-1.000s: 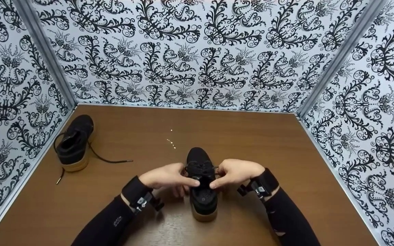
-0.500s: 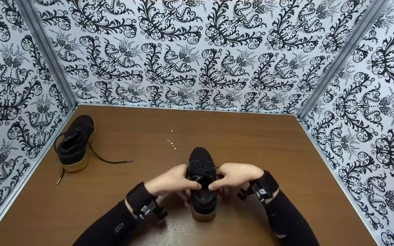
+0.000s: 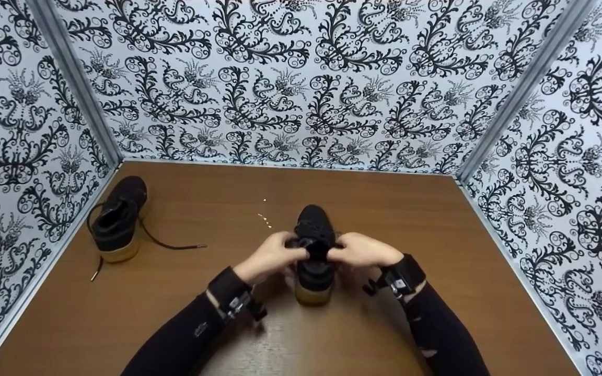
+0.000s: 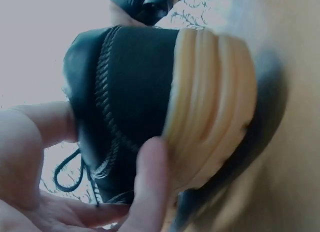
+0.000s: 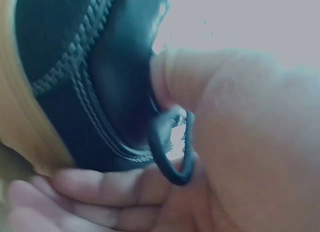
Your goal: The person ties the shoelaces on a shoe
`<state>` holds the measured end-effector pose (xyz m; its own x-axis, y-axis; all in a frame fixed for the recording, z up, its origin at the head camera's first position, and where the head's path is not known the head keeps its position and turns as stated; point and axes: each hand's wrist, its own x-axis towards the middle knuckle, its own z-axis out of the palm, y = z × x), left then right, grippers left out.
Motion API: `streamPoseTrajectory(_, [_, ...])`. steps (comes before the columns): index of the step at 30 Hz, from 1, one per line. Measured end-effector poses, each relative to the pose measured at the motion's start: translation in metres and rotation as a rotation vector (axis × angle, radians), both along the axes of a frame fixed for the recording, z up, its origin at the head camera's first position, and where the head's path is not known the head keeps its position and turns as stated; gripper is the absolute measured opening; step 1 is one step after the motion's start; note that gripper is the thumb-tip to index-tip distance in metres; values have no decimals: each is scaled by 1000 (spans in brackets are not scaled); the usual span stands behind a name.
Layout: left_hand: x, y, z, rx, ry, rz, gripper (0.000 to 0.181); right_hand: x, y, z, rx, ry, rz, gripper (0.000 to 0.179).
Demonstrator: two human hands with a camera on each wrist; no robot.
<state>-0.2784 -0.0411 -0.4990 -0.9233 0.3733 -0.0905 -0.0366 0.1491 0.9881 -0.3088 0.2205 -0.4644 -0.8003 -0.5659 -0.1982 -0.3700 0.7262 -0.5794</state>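
A black lace-up shoe [image 3: 314, 277] with a tan gum sole points away from me at the table's middle, heel nearest. My left hand [image 3: 275, 257] grips its left side, thumb at the opening's edge and fingers lower down the side. On the other side my right hand [image 3: 368, 251] holds it the same way, its thumb hooked over the collar. In the left wrist view the tan sole [image 4: 215, 91] is tilted on its side above a dark shadow. A loop of black lace [image 5: 177, 181] hangs by my right palm.
A second black shoe [image 3: 115, 232] with the same sole stands at the left edge, its loose lace [image 3: 175, 246] trailing over the brown table [image 3: 395, 203]. Small pale specks [image 3: 264, 219] lie behind the held shoe. Patterned panels [image 3: 259, 94] enclose the back and sides.
The held shoe shifts a little to the right, then moves away from me with both hands on it. The second shoe stays where it was.
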Motion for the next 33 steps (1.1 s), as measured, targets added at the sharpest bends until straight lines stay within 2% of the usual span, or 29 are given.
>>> streamPoseTrajectory(4, [-21,11,0,37,43,87,57,-18,1,-2,-71,-29,-120,32])
streamPoseTrajectory(8, [-43,21,-2,91,63,131,55,-35,1,-2,-129,-20,-253,30])
streamPoseTrajectory(12, [-62,32,-7,149,103,170,50,-50,-1,-1,-128,91,-382,30])
streamPoseTrajectory(16, [-77,45,-12,130,178,245,61,-64,0,-5,-111,211,-503,33])
streamPoseTrajectory(19, [-87,52,-15,140,201,283,67,-75,1,-13,-136,270,-571,33])
streamPoseTrajectory(22, [-94,55,-18,184,187,280,67,-83,2,-19,-166,290,-622,35])
streamPoseTrajectory(27, [-102,57,-22,264,116,215,75,-92,4,-26,-198,294,-687,37])
streamPoseTrajectory(33, [-107,62,-25,308,71,156,84,-100,10,-28,-203,340,-710,39])
